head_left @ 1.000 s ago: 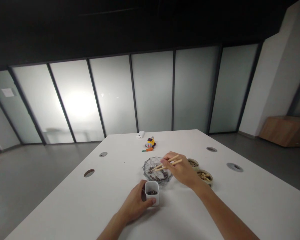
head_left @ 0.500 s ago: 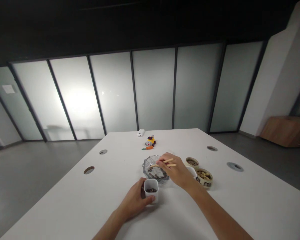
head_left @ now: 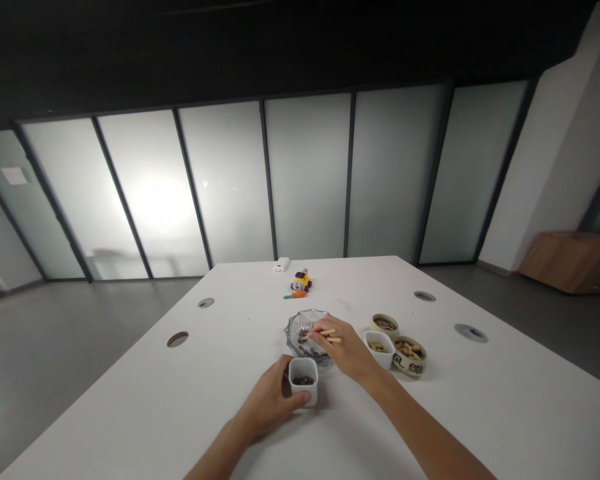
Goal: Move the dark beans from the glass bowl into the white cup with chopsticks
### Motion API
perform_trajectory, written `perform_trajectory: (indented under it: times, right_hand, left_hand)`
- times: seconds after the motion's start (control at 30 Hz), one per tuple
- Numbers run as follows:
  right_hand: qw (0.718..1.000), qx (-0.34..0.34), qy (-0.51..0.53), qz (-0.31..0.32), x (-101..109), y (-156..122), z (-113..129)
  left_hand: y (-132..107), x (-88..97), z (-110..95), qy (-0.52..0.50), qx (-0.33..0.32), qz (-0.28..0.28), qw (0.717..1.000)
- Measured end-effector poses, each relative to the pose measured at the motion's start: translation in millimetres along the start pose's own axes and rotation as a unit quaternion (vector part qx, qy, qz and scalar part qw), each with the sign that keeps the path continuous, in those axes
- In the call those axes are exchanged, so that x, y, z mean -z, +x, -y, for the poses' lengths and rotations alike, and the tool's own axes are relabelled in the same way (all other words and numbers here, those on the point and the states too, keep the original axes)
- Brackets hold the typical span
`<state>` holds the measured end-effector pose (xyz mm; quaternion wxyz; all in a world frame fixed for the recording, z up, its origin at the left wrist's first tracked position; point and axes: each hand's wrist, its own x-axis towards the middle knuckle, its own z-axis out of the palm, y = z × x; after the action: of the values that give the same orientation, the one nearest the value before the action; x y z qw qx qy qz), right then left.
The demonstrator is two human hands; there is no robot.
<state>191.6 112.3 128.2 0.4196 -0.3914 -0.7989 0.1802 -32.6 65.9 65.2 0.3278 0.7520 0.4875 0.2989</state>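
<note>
My left hand (head_left: 273, 398) is wrapped round a small white square cup (head_left: 311, 393) on the table, with dark brown bean-like pieces (head_left: 303, 381) inside. Just beyond it stands a clear glass bowl (head_left: 293, 328) with a scalloped rim, holding more of the dark pieces. My right hand (head_left: 341, 345) grips a pair of light wooden chopsticks (head_left: 330, 335) over this bowl. Their tips are down among the dark pieces, and whether they pinch one I cannot tell. My right hand hides the bowl's right side.
Right of my right hand, a white square cup (head_left: 386, 361) with tan pieces stands beside a patterned bowl of peanuts (head_left: 413, 365) and another round bowl (head_left: 385, 322). Farther back lie a toy carrot (head_left: 297, 295), a yellow toy vehicle (head_left: 302, 281) and a white device (head_left: 281, 265). The white table (head_left: 180, 407) has several round holes.
My right hand and the chopsticks have shifted left and slightly down in the glass bowl, uncovering the white cup of tan pieces. My left hand keeps its place on its cup.
</note>
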Motion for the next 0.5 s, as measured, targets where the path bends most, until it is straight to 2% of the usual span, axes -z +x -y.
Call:
perform_trajectory:
  times: [0.5]
  right_hand:
    - [1.000, 0.024, 0.009, -0.015, -8.2, -1.3, -10.5]
  left_hand:
    - [0.3, -0.4, -2.8, 0.001, 0.009, 0.001, 1.000]
